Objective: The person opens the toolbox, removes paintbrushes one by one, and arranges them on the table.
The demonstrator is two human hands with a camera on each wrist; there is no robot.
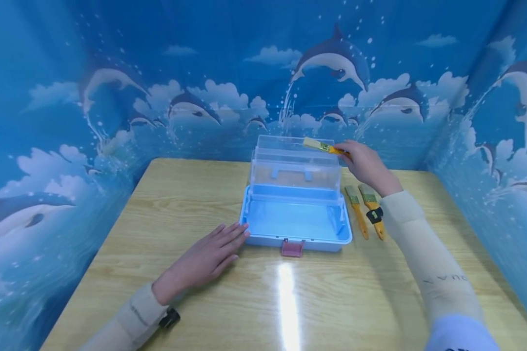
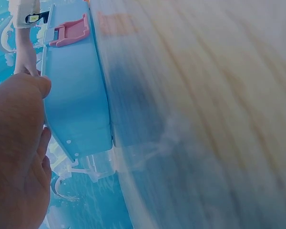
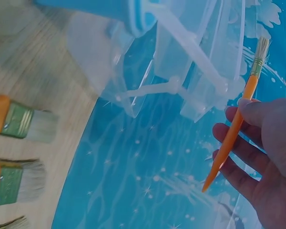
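Observation:
A blue plastic box (image 1: 296,222) stands on the table with its clear lid and trays (image 1: 296,168) folded up at the back. A pink latch (image 1: 292,248) hangs at its front. My left hand (image 1: 211,253) touches the box's front left corner with straight fingers; in the left wrist view that hand (image 2: 19,143) lies along the box's side. Above the raised lid, my right hand (image 1: 366,163) pinches a paintbrush (image 1: 322,146) by its orange handle, bristles toward the left. The right wrist view shows the brush (image 3: 238,114) between thumb and fingers.
Two more flat paintbrushes (image 1: 357,212) (image 1: 372,209) lie on the table right of the box. In the right wrist view, bristles of a further brush (image 3: 14,224) show at the lower left. A dolphin-print curtain (image 1: 228,73) surrounds the wooden table (image 1: 193,195).

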